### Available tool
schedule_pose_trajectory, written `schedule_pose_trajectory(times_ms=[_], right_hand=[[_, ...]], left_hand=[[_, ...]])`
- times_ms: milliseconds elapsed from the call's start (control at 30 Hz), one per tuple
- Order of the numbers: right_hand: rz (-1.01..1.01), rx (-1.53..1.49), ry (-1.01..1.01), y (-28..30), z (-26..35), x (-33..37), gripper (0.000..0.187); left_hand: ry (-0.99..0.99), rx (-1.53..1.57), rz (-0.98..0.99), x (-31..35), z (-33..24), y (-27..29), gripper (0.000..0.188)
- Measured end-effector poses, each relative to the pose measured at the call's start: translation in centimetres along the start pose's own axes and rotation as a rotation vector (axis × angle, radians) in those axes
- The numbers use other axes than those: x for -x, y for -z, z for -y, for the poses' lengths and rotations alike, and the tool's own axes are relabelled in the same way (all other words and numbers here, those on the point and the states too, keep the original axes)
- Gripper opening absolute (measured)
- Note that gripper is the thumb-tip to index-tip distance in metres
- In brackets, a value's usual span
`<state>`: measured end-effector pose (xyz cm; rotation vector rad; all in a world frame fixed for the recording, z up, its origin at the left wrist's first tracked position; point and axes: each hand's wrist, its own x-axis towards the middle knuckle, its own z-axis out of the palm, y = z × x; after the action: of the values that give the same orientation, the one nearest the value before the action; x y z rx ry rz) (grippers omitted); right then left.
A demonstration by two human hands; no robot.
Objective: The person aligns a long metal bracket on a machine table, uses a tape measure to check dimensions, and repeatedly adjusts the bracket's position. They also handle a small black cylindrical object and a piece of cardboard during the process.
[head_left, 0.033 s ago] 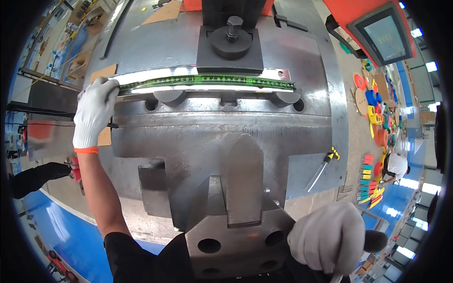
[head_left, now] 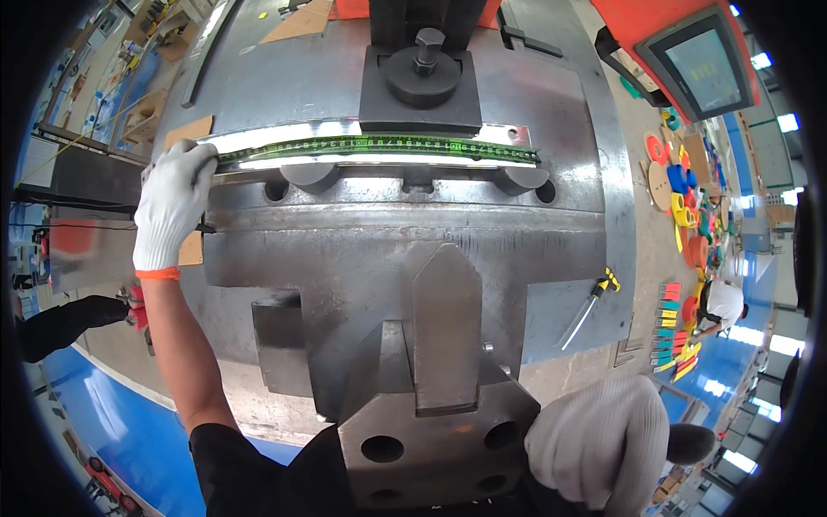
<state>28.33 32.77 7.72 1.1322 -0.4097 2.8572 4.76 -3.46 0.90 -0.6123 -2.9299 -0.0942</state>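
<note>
My left hand (head_left: 175, 200), in a white knit glove with an orange cuff, is closed at the left end of a green tape measure (head_left: 379, 144). The tape's blade stretches rightward along a shiny flat metal bar (head_left: 267, 138). This bar rests by two rounded steel supports (head_left: 310, 178), under a dark block with a large bolt (head_left: 422, 82). At the lower right, my gloved right hand (head_left: 594, 444) is curled into a fist around a handle with a rounded black end (head_left: 692, 445). Most of that handle is hidden by the fingers.
A yellow-and-black handled screwdriver (head_left: 592, 308) lies on the steel table's right side. An upright pointed steel block (head_left: 447, 327) stands between my arms. A screen (head_left: 699, 62) in a red housing is at upper right. Another person (head_left: 724, 302) crouches beside coloured straps on the right.
My right hand and the black handle end have shifted slightly to the right. My left hand and the tape measure stay in place.
</note>
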Motion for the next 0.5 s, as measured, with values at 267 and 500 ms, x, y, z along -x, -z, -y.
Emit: schedule_pose_trajectory(times_ms=[267,500], right_hand=[[0.042,0.409,-0.214,-2.1,4.1,-2.5,0.006],[0.497,0.458,0.100,2.7,5.3,-3.7,0.021]], left_hand=[[-0.026,0.010,-0.050,0.3,0.1,-0.4,0.018],[0.036,0.023,-0.053,2.8,2.4,-0.7,0.016]])
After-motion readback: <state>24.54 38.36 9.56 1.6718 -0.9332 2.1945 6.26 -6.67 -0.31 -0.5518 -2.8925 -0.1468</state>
